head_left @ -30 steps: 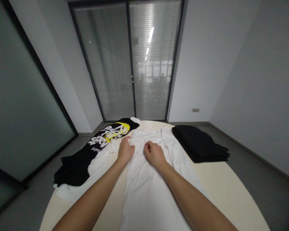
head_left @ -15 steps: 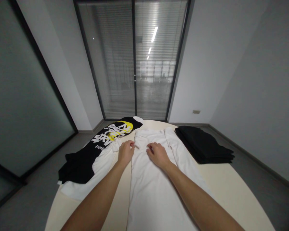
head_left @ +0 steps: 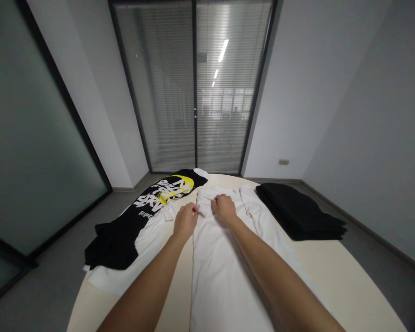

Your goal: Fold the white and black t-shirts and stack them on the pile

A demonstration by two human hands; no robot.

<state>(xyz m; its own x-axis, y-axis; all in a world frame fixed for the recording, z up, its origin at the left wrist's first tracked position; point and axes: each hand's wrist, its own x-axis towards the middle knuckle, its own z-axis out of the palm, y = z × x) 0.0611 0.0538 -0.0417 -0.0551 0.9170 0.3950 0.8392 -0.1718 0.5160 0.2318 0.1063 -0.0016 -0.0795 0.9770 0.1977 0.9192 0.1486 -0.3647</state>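
A white shirt (head_left: 224, 267), partly folded, lies lengthwise on the table with soft creases across its far end. At its left edge, my left hand (head_left: 186, 220) is closed, thumb and fingertips pinching the cloth. My right hand (head_left: 224, 208) rests over the far middle of the same shirt, fingers curled together on the fabric; the cloth under them is mostly hidden. A folded-over strip (head_left: 254, 210) of the shirt runs along its right side.
On the left lie a black shirt (head_left: 121, 237) with white and yellow print and white cloth (head_left: 148, 244) beside and under it. A stack of folded black cloth (head_left: 297, 212) is at the right. The pale table (head_left: 346, 276) has a curved edge; a glass partition (head_left: 221, 138) stands beyond.
My right hand has shifted slightly farther forward over the shirt. My left hand stays at the left edge. The view has moved a little.
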